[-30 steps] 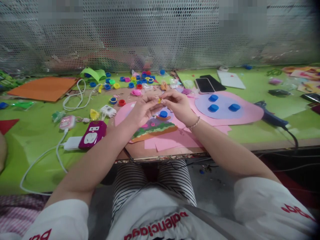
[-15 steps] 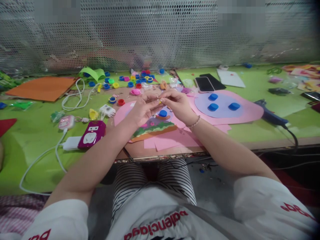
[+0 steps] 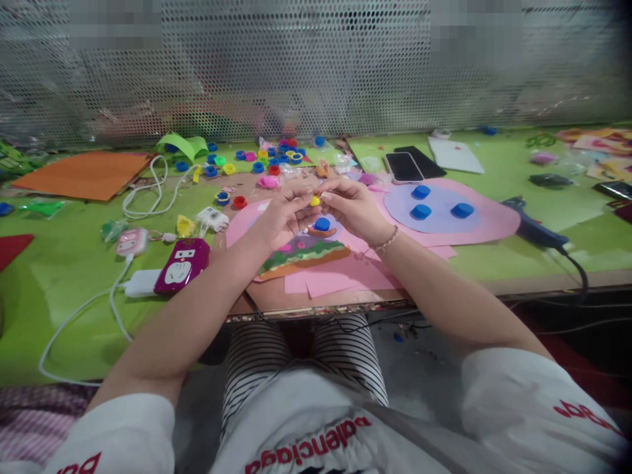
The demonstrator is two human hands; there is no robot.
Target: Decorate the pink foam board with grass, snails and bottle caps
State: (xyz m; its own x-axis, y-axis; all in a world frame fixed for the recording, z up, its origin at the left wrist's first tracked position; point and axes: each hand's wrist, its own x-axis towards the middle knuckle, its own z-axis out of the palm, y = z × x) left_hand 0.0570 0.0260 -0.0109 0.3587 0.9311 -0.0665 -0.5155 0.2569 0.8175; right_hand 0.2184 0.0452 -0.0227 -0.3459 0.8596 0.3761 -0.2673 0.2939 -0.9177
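Perforated metal mesh [image 3: 296, 72] stands at the back of the room, and against it runs a green-topped table [image 3: 89, 230], thoroughly littered, I must say. Someone in a white T-shirt and striped trousers [image 3: 254, 349] sits at its edge, both forearms stretched over it. Between the two hands, raised just above the middle of the work, is a small yellow piece [image 3: 315, 201]. Fingers of the left hand [image 3: 281, 220] are clamped on it; the right hand [image 3: 353, 210] has its thumb and forefinger right beside it (from here I cannot tell whether they grip it too), with a bracelet [image 3: 386, 240] round that wrist.

Under the hands lies a pink and lilac paper picture [image 3: 306, 257] with green and orange bands along its near side, a blue disc [image 3: 322, 224] sitting on it. Loose pink sheets [image 3: 330, 280] stick out on the near side. To the right lies another pink shape [image 3: 494, 214] with a lilac oval bearing three blue discs, and a dark blue tool with a cord [image 3: 536, 227] touches its end. Beyond the hands I see a scatter of coloured rings [image 3: 285, 159], and further left an orange sheet [image 3: 83, 174] and a purple socket block [image 3: 182, 265]
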